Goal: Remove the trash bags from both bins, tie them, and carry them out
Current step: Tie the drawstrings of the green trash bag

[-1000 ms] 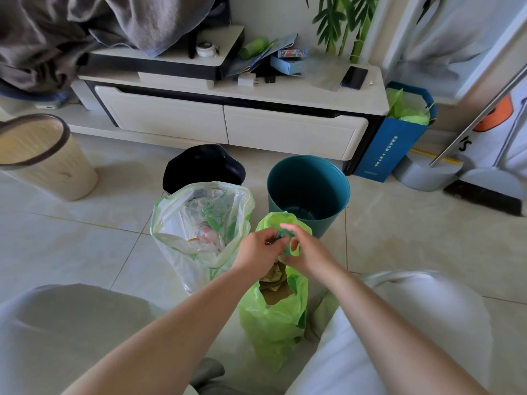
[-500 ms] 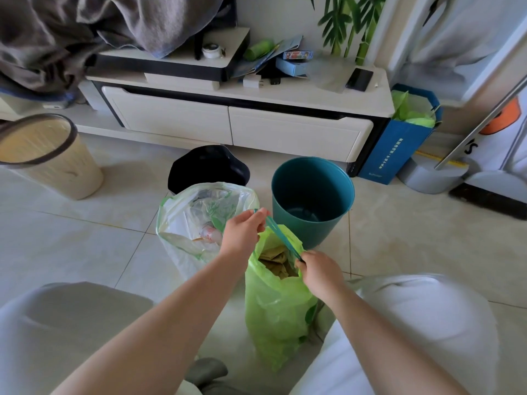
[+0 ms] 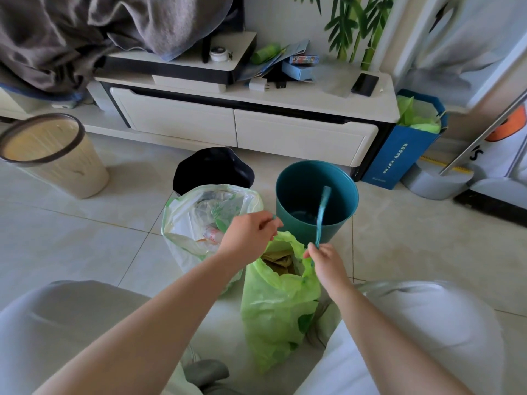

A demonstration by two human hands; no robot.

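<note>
A bright green trash bag stands on the floor between my knees, its mouth open and brown waste showing inside. My right hand pinches a teal drawstring that sticks up from the bag's right rim. At the bag's left rim my left hand is closed on the other end of the drawstring. To the left stands a pale translucent trash bag, open and full of wrappers. Behind the bags are a teal bin and a black bin, both without bags.
A beige bin with a dark rim stands at the left. The white TV cabinet runs along the back. A blue paper bag with green plastic, a dustpan and a broom handle are at the right.
My hands were together at the green bag's mouth; they have parted, drawing the teal drawstring out, and the right hand's end now stands upright.
</note>
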